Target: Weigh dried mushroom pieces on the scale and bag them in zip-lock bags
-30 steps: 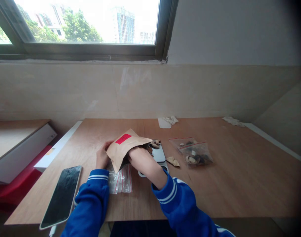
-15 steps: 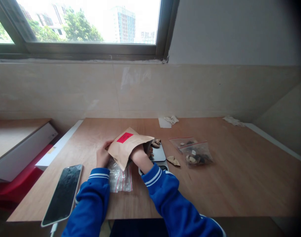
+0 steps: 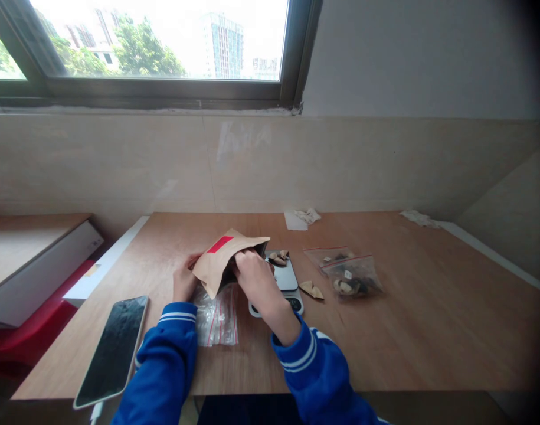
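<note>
My left hand [image 3: 184, 281] grips the closed end of a brown paper pouch [image 3: 216, 262] with a red label, holding it tilted above the table. At the pouch's open mouth sits my right hand [image 3: 252, 277], with its fingertips inside the opening; I cannot see what they hold. Just right of it stands a small digital scale [image 3: 285, 282] with a few dried pieces [image 3: 278, 257] at the far edge of its dark platform. Under the pouch lie empty clear zip bags [image 3: 216, 321] with red strips.
A phone [image 3: 111, 350] lies face up at the near left table edge. Two filled zip bags [image 3: 350, 274] and loose dried pieces [image 3: 311, 288] lie right of the scale. Crumpled paper [image 3: 303, 216] sits by the wall. A white box [image 3: 39, 268] stands off to the left.
My right hand went deeper into the pouch half a second ago and has now drawn back, so only the fingertips remain at the mouth. The pouch has tipped slightly flatter.
</note>
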`<state>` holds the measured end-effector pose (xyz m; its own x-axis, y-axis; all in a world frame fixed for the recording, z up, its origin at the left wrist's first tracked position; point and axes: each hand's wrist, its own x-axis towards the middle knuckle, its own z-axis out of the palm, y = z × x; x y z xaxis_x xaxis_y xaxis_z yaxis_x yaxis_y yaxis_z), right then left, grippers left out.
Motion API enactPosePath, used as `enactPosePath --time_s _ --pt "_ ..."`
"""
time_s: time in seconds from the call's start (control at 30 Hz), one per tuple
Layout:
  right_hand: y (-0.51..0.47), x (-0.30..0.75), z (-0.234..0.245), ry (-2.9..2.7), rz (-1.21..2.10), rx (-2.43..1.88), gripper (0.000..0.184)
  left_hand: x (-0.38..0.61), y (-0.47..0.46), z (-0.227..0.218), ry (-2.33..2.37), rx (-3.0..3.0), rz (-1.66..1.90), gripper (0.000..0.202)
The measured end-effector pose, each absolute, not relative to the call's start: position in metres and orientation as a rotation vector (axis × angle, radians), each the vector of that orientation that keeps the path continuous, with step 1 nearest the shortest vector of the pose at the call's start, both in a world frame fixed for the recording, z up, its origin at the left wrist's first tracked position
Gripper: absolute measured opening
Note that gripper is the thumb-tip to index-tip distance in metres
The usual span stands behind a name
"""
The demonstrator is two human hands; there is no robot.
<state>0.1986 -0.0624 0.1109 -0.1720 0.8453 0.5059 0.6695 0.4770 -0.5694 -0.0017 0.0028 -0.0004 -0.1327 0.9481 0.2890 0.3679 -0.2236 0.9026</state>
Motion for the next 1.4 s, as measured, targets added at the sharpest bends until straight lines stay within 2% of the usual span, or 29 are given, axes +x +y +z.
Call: enactPosePath --time_s 0.13,0.27,0.33,0.43,0.63,0.8,0.9,0.97,1.0,1.1,1.13,1.23,1.4 --pt "-0.094 0.244 0.11 -1.674 0.303 -1.154 0.022 -0.003 0.002 0.003 1.704 1.753 1.224 0.04" --pt "-0.099 0.289 0.049 -1.295 0.47 -1.288 0.022 -0.004 0.005 0.005 2.088 1.803 0.945 0.038" --pt "-0.093 0.301 0.016 -1.296 0.529 -1.344 0.023 -0.005 0.006 0.005 2.13 1.763 0.955 0.043" --pt "-0.083 0.305 -0.009 -1.385 0.467 -1.405 0.023 -0.006 0.006 0.003 2.094 1.717 1.152 0.049" --pt "-0.088 0.311 0.0 -1.551 0.19 -1.438 0.019 -0.001 -0.006 0.014 1.948 1.83 1.652 0.059" --pt "-0.116 0.329 -0.003 -1.506 0.189 -1.445 0.022 0.006 -0.016 0.03 1.902 1.967 1.992 0.052" --pt "-0.135 0.334 -0.011 -1.475 0.204 -1.478 0.022 0.009 -0.026 0.039 1.907 1.928 2.189 0.038" --pt "-0.143 0.335 -0.015 -1.463 0.175 -1.525 0.023 0.012 -0.038 0.045 1.885 1.974 2.078 0.022" --pt "-0.146 0.335 -0.016 -1.472 0.159 -1.542 0.024 0.014 -0.046 0.047 1.841 2.063 1.884 0.018" --pt "-0.145 0.337 -0.021 -1.564 0.141 -1.553 0.031 0.019 -0.071 0.042 1.609 2.331 1.095 0.024" --pt "-0.143 0.338 -0.024 -1.601 0.137 -1.554 0.033 0.02 -0.079 0.037 1.581 2.379 0.951 0.032" --pt "-0.139 0.346 -0.032 -1.676 0.119 -1.579 0.035 0.019 -0.094 0.014 1.69 2.402 0.855 0.055" --pt "-0.148 0.354 -0.031 -1.63 0.084 -1.666 0.032 0.014 -0.096 -0.009 1.7 2.308 0.889 0.04"
